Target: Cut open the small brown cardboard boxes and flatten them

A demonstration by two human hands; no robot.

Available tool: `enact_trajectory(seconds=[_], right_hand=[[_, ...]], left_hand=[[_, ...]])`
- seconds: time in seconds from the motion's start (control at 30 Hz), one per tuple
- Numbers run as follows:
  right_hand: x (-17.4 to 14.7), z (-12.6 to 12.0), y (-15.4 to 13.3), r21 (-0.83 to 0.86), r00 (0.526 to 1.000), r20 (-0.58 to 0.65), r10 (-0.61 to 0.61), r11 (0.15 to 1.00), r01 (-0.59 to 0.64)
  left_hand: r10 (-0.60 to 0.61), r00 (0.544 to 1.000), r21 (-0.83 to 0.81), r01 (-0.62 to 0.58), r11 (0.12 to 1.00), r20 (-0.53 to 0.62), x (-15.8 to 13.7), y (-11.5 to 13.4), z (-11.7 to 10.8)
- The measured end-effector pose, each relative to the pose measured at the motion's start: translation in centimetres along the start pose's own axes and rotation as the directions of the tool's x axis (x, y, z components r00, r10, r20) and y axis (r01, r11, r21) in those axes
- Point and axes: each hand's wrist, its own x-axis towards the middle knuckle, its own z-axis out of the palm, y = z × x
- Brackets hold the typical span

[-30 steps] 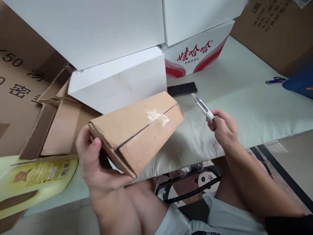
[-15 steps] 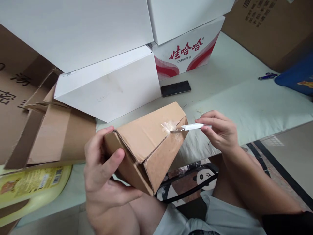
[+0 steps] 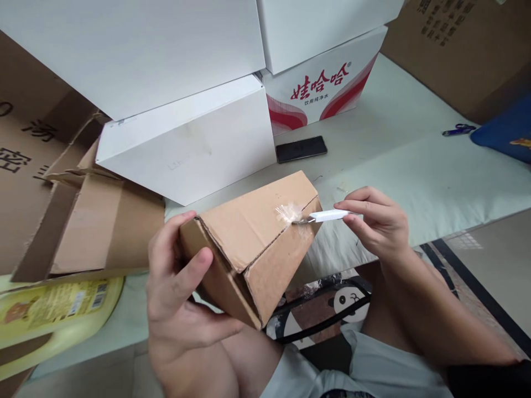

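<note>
My left hand [image 3: 182,298] grips the near left end of a small brown cardboard box [image 3: 244,221], with fingers and thumb around it. The box is tilted above my lap, its seam facing up. In my right hand [image 3: 375,221] is a small knife [image 3: 329,215] with a white handle, pinched between thumb and fingers. Its metal blade rests at the seam, beside a crumpled patch of clear tape [image 3: 289,213]. How far the tip reaches into the seam, I cannot tell.
White cartons [image 3: 186,149] are stacked behind the box. A black phone [image 3: 301,149] lies on the pale green cloth [image 3: 398,160], with purple scissors [image 3: 458,130] further right. An opened cardboard box [image 3: 87,226] and a yellow jug [image 3: 62,315] stand at the left.
The whole view has shifted slightly. The knife has turned a little in my right hand, its blade still at the tape by the seam. My left hand keeps its hold on the box.
</note>
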Motion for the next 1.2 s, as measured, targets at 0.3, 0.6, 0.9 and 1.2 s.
enact_trajectory(seconds=[0.3,0.6,0.9,1.2], right_hand=[[0.4,-0.2,-0.2,-0.071,0.997,0.067,0.033,0.997,-0.028],[0.5,-0.6,0.0,-0.137,0.989,0.081,0.121,0.985,-0.11],[-0.2,-0.2,0.9,-0.106,0.991,0.038,0.131,0.986,-0.126],[0.0,-0.4,1.0,-0.12,0.992,0.028,0.121,0.986,-0.117]], left_hand=[[0.009,1.0,0.02,-0.009,1.0,0.017,-0.2,-0.4,0.3],[-0.038,0.999,0.047,0.037,0.998,0.026,-0.4,-0.3,0.4],[-0.118,0.993,0.11,0.118,0.987,-0.008,0.1,1.7,2.5],[-0.053,0.999,0.097,0.051,0.994,0.01,0.3,0.9,1.8]])
